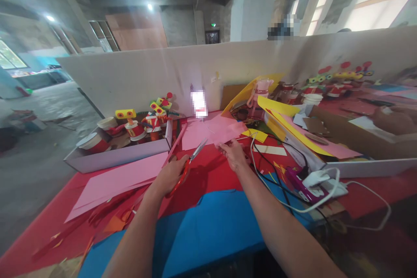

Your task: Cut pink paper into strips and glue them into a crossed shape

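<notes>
My left hand (173,173) is closed around the red handles of a pair of scissors (198,150). Their metal blades point away from me, with the tips at the near edge of a pink sheet of paper (208,129). On the other side of that sheet, my right hand (233,154) pinches its near edge between thumb and fingers. Red paper (208,173) lies beneath both hands, and a blue sheet (208,219) covers the table edge nearest me. Whether the blades are parted is hard to make out.
At left, a white box (120,160) holds paper-cup figures, with pink sheets (117,182) before it. A lit phone (199,103) leans on the white partition (146,69). To the right are a paper-filled box (368,168), a purple power strip (304,184) and loose cables.
</notes>
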Motion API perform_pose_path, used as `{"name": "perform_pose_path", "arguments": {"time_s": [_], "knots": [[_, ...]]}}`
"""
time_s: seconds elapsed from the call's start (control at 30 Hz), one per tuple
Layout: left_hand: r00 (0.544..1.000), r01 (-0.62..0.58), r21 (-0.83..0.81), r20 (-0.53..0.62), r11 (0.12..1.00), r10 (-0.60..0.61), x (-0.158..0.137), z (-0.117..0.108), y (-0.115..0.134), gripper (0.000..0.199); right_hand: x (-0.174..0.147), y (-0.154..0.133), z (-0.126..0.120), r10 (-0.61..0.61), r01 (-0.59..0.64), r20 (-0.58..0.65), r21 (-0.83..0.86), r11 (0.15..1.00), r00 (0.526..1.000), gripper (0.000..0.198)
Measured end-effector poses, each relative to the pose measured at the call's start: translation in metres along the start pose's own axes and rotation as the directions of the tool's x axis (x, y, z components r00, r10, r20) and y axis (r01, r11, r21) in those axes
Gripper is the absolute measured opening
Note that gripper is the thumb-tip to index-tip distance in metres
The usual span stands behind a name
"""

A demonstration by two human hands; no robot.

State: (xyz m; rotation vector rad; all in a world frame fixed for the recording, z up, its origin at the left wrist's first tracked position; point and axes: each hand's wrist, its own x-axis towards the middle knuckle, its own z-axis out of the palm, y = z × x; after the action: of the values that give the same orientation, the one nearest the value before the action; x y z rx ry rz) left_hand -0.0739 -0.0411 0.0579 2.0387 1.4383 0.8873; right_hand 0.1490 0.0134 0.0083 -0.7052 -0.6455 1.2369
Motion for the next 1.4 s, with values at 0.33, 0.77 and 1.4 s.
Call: {"name": "perform_pose_path", "arguments": {"time_s": [0.33,0.77,1.4], "knots": [[0.944,-0.156,0.609,0.323,0.778,-0.063,-0.003,0.006,0.02,0.025,-0.006,0.002,0.004,0.038,-0.035,0.03,-0.101,0.994,0.999,0.036],[0.942,-0.158,0.651,0.325,0.742,-0.085,-0.003,0.007,0.026,0.027,-0.008,0.001,0.001,0.095,-0.073,0.131,-0.163,0.984,0.987,0.032],[0.941,-0.139,0.644,0.321,0.752,-0.102,-0.004,0.008,0.029,0.025,-0.012,0.0,0.004,0.092,-0.057,0.166,-0.204,0.977,0.982,0.03]]}}
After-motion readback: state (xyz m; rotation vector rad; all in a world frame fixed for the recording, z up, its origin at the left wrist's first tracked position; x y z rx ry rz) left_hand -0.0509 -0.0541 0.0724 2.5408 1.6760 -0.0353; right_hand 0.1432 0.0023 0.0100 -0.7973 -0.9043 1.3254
